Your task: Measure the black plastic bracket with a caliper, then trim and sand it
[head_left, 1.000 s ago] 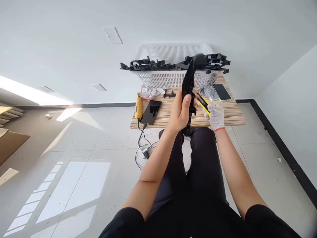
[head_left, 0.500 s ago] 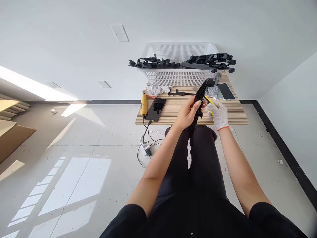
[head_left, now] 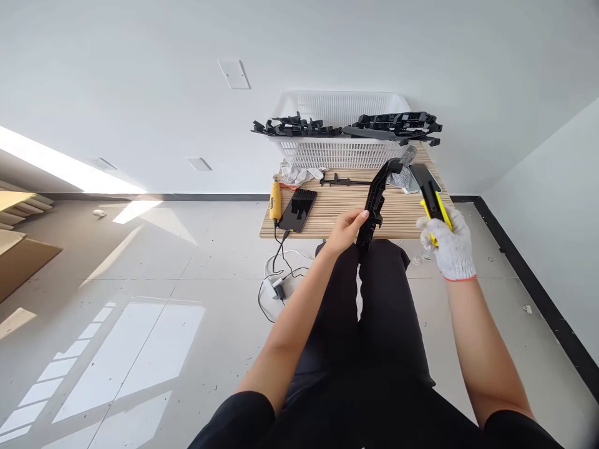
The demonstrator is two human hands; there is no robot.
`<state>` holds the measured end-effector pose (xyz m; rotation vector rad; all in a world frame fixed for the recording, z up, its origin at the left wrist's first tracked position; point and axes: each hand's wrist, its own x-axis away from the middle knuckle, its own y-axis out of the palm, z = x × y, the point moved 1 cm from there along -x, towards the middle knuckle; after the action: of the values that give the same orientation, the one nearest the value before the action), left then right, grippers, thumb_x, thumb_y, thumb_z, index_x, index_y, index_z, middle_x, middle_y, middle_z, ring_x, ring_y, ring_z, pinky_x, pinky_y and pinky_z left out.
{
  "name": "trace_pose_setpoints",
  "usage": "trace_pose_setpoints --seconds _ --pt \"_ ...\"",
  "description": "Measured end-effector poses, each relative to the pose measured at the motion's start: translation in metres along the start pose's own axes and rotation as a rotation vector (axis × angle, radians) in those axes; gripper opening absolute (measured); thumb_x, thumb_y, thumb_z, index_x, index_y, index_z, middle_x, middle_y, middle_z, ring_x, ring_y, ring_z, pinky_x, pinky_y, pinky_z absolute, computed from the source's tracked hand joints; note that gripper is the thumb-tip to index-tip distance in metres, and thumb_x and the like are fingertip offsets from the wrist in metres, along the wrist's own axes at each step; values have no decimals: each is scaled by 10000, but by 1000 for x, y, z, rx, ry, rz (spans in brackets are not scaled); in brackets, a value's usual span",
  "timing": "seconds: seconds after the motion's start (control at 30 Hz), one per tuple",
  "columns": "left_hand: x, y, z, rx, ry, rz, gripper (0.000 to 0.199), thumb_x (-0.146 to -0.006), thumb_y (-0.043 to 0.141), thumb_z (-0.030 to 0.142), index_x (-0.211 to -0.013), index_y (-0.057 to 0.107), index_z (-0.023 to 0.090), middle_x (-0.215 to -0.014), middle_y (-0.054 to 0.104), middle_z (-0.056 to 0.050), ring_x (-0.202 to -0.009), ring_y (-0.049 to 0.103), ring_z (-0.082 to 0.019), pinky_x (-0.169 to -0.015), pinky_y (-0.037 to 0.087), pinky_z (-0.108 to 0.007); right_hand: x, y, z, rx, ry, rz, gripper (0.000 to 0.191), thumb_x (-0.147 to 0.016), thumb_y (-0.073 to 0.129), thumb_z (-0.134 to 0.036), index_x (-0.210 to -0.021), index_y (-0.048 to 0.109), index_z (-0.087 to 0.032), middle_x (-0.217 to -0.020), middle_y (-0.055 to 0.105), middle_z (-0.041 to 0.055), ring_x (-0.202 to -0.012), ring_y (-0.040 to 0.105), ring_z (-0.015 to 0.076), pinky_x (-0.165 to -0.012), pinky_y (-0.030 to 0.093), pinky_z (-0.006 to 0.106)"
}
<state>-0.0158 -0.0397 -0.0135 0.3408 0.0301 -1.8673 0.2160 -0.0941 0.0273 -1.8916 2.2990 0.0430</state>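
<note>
Bracket (head_left: 377, 193) in left hand (head_left: 347, 229), apart from right hand (head_left: 447, 246)

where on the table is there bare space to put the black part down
Bare wood shows on the table between the dark tablet and the black part in the left hand. The back edge is crowded: white basket, rags, phone.

Small wood-grain table (head_left: 402, 215) against the wall. Along its far edge stands a white mesh basket (head_left: 339, 151) carrying black plastic parts (head_left: 346, 125) across its rim. Directly on the tabletop: yellow tool (head_left: 276, 201) at the left edge; dark tablet (head_left: 298, 210) just beside it; white cloth (head_left: 299, 173); black part (head_left: 341, 181); grey glove (head_left: 403, 168) and phone (head_left: 414, 181) at right.
</note>
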Motion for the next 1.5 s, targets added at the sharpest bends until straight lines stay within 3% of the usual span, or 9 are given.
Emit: trace_pose_setpoints --seconds 0.13,0.27,0.37,0.43,0.77,0.93,1.23,1.4,1.5 --pt "12 4 -23 -40 9 -61 550 -848 590 702 -957 726 180 -994 738 -87 -991 673 -229 -944 496 -341 18 -16 -31 830 -509 -45 430 -822 733 -457 -1238 705 -354 -971 704 40 -732 620 183 -650 495 320" --pt "14 11 -30 -67 -20 -22 524 -909 522 667 -901 700 174 -907 711 -73 -899 653 -203 -911 481 -319 11 -17 -47 1396 -851 -165 413 -919 613 -439 -1319 669 -352 -859 675 27 -622 528 140 -554 361 292" --pt "14 14 -27 -48 6 -3 485 -942 492 631 -866 663 183 -842 656 -46 -824 611 -178 -861 474 -305 0 -21 -51 1515 -951 39 335 -890 606 -372 -1184 740 -286 -793 657 32 -569 459 127 -511 256 295" --pt "15 15 -25 -45 7 9 457 -955 485 610 -858 642 191 -826 630 -37 -805 594 -171 -847 468 -302 -6 -26 -51 1473 -956 210 323 -851 621 -369 -1121 759 -255 -813 676 43 -594 476 131 -530 262 292" --pt "17 15 -27 -83 25 25 404 -994 453 549 -856 592 195 -810 626 -26 -798 588 -161 -813 456 -294 0 -19 -31 1555 -797 -106 373 -815 584 -541 -800 711 -191 -584 558 11 -500 337 110 -501 173 275" --pt "16 16 -28 -120 34 12 406 -1006 427 557 -892 561 191 -826 622 -22 -787 607 -146 -818 476 -295 -7 -23 -37 1506 -729 147 320 -824 573 -467 -754 673 -171 -554 512 -8 -500 317 93 -492 194 250" --pt "17 17 -30 -128 43 29 398 -1008 427 555 -897 548 192 -797 612 -8 -765 615 -135 -807 487 -296 -7 -26 -49 1562 -789 2 295 -800 590 -453 -753 673 -174 -567 510 -4 -531 276 92 -531 180 252" --pt "11 23 -29 -118 41 80 337 -1020 444 489 -902 539 189 -756 604 10 -723 617 -118 -776 481 -278 -7 -31 -50 1584 -610 83 353 -858 553 -486 -728 620 -165 -555 435 -10 -529 240 87 -543 155 276" --pt "11 32 -26 -178 8 143 296 -1029 454 416 -875 554 185 -731 623 11 -707 628 -112 -769 475 -266 -7 -31 -49 1523 -545 -98 355 -913 504 -446 -769 641 -152 -604 471 18 -570 306 102 -572 198 298"
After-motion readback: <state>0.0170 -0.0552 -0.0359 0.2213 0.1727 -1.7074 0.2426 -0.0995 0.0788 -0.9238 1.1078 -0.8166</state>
